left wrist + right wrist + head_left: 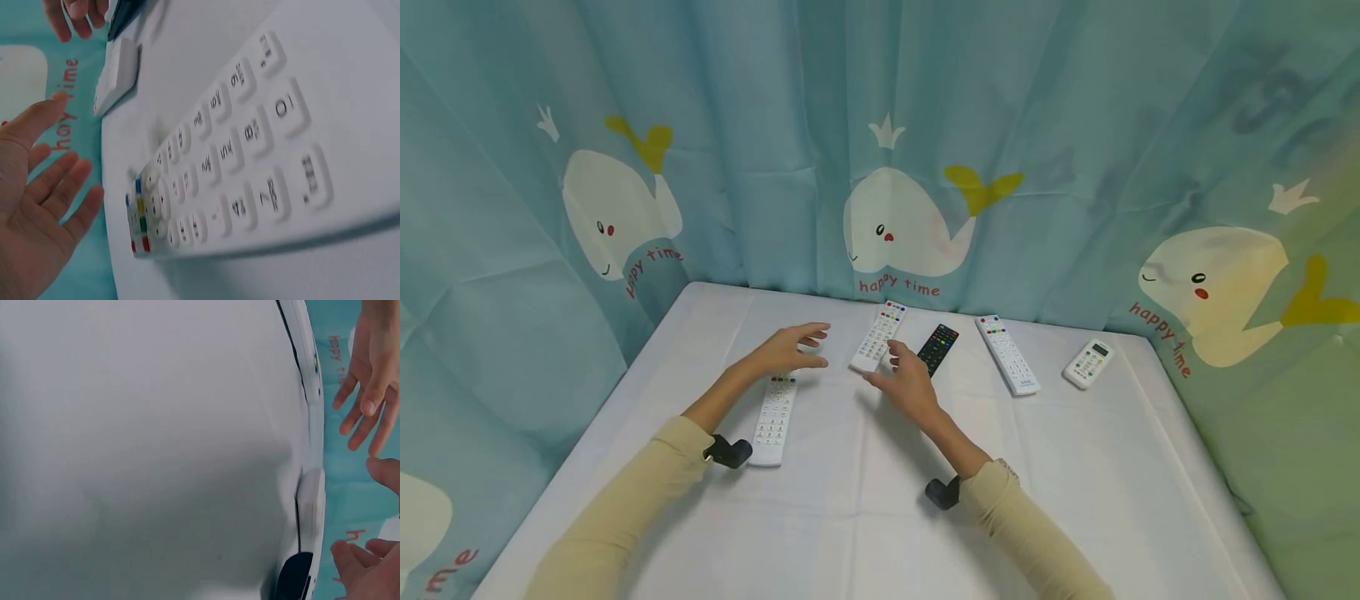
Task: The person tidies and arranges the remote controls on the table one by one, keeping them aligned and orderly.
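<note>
My left hand (pixel 786 350) hovers over the top end of a long white remote control (pixel 772 425), its fingers relaxed and holding nothing. In the left wrist view that white remote (pixel 231 156) lies large in front, its number keys facing up. Held over the table, my right hand (pixel 906 385) has loosely bent fingers and nothing between them. It overlaps the lower part of a black remote (pixel 941 343) in the head view. Beyond its fingertips lies a second white remote (pixel 872 342) with coloured keys. Both hands (pixel 375 381) show in the right wrist view.
To the right lie another long white remote (pixel 1008 356) and a short white remote with a small display (pixel 1088 364). All rest on a white-covered table (pixel 842 517). A blue-green curtain with whale prints (pixel 760 208) hangs along the back and sides.
</note>
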The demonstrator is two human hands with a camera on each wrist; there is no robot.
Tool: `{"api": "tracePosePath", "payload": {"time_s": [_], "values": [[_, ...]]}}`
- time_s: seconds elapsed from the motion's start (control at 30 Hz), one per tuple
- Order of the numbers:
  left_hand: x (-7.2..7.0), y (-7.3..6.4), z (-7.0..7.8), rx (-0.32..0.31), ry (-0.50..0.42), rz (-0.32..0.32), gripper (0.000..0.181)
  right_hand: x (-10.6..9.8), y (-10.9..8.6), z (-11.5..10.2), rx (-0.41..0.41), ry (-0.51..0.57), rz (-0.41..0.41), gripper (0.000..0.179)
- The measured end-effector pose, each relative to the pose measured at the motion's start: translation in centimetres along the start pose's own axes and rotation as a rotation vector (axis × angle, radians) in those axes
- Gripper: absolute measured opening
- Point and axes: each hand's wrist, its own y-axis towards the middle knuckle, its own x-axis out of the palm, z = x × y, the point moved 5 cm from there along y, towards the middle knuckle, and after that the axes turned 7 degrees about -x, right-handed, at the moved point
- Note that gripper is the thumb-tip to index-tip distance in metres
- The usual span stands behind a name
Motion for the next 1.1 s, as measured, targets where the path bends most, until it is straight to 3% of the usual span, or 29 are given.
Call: {"api": "tracePosePath", "payload": {"time_s": [0.27,0.63,1.1], "values": [[0.9,1.1,-0.1,-0.053,0.044,-0.015,0.072,-0.3,0.7,0.7,0.1,-0.046,-0.048,0.082],[1.8,2.4,0.4,-0.102,0.046,-0.063,0.073,0.2,1.7,1.2,0.112,-0.046,-0.072,0.085],[3.1,4.3,0.2,-0.069,0.056,-0.11,0.079,1.6,2.8,2.0,0.122,-0.011,-0.108,0.088]]}}
